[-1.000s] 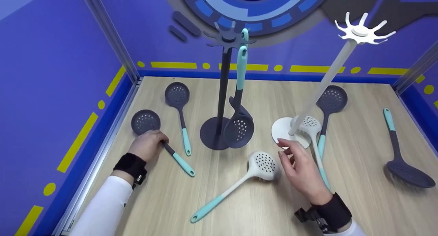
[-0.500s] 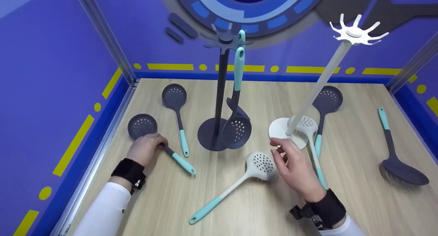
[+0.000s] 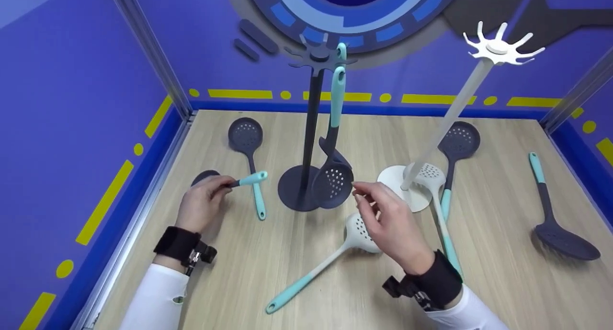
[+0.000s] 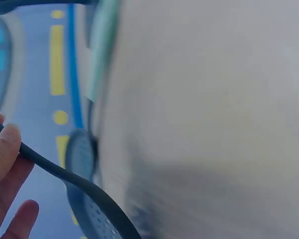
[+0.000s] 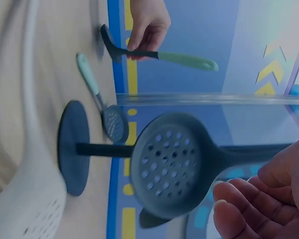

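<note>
My left hand (image 3: pixel 203 200) pinches a dark skimmer (image 3: pixel 251 178) by its shaft, just below the mint handle. Its handle is raised off the table; my hand hides part of its head in the head view. In the right wrist view that skimmer's mint handle (image 5: pixel 187 60) points away from the table. My right hand (image 3: pixel 390 220) holds nothing, its fingers loosely bent, fingertips close to a dark skimmer (image 3: pixel 330 186) hanging from the dark utensil stand (image 3: pixel 312 124). Another mint-handled utensil hangs behind that one, mostly hidden. Beneath my right hand lies a white skimmer (image 3: pixel 294 291).
Another dark skimmer (image 3: pixel 245 134) lies at the back left. The white stand (image 3: pixel 445 129) has a second white skimmer (image 3: pixel 430 174) over its base and a dark skimmer (image 3: pixel 459 138) behind. A dark slotted spoon (image 3: pixel 567 241) lies far right. Blue walls (image 3: pixel 86 129) enclose the table.
My left hand has lifted the dark skimmer's handle up from the table, turning it. The right hand has moved left, from beside the white stand's base toward the hanging skimmer.
</note>
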The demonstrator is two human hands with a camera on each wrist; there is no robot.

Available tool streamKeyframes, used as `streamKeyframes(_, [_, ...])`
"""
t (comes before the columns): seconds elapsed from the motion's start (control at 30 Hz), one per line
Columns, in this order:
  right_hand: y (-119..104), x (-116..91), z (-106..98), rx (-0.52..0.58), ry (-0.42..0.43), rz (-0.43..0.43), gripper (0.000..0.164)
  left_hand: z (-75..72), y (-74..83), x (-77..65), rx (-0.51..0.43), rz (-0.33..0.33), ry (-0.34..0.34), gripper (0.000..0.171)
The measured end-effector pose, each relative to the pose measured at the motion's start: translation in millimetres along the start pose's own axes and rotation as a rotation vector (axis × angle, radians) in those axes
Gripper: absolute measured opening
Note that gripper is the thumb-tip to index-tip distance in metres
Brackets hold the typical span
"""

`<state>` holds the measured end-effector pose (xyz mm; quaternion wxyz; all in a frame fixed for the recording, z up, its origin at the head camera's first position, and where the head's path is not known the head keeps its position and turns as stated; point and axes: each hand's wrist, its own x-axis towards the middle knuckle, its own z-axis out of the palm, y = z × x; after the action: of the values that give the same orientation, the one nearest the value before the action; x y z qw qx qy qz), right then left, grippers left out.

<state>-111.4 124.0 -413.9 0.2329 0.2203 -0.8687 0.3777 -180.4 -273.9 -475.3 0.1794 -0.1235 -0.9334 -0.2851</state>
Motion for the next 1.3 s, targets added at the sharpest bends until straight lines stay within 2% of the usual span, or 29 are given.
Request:
streamKeyframes(0.1, [-12.7, 7.4, 3.6, 0.018, -0.001, -0.010, 0.024, -1.0, 11.6, 2.4, -0.041, -0.015, 0.029, 0.024])
streamKeyframes(0.4, [-47.5, 32.9, 17.4, 0.016, -0.024, -0.050, 0.025, -5.2, 41.5, 16.0, -0.156, 0.020, 0.147, 0.025])
streamKeyframes(0.6, [-62.7, 45.8, 31.2, -0.014, -0.035, -0.053, 0.032, -16.3, 56.8, 26.4, -0.243, -0.027, 0.234, 0.025])
streamKeyframes(0.7, [-66.6, 53.4, 40.0, -0.063, -0.040, -0.049, 0.037, -22.6, 63.5, 29.8, -0.278, -0.039, 0.270, 0.025])
streamKeyframes(0.93, [-68.5, 69.0, 57.8, -0.226, -0.029, 0.055, 0.046, -29.3, 79.1, 27.6, -0.314, -0.052, 0.294, 0.026])
streamKeyframes(1.13, [-69.2, 82.4, 67.1, -0.256, -0.031, 0.200, 0.054, -29.9, 84.5, 23.9, -0.304, -0.029, 0.295, 0.027])
streamKeyframes(1.3, [-68.5, 95.2, 72.2, -0.261, 0.002, 0.269, 0.053, -29.0, 84.1, 23.1, -0.316, 0.014, 0.317, 0.027])
